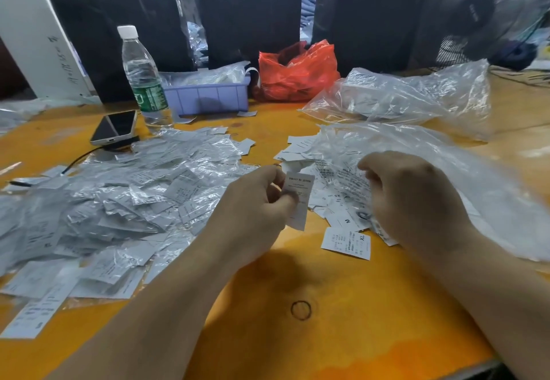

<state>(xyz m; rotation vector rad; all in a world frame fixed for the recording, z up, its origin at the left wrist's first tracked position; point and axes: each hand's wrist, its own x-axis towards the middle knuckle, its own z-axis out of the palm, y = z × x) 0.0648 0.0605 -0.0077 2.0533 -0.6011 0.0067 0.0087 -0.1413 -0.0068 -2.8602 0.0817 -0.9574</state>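
head view: near the centre of the frame the left hand (256,204) pinches one white printed label (302,183) between thumb and curled fingers and holds it upright just above the orange worktop (327,335). right of centre, the right hand (413,198) is curled knuckles-up over the loose labels (333,198) spilling from under a clear bag (464,177). the work looks like sorting or bagging labels one at a time. to do it well, i would hold the label by one edge only so its print and size mark can be read. i would also have the right hand draw a single piece from the spill rather than a clump, and keep finished pieces going to the heap of bagged labels (125,201) at the left of the frame so the two lots do not mix. the right hand's fingertips are hidden beneath its own knuckles, so i cannot tell whether it grips a label, a sleeve or nothing. the held label's print is too small to read, and the thumb covers its left edge. how many pieces lie under the crinkled bag cannot be judged, and the heap runs off the left edge.
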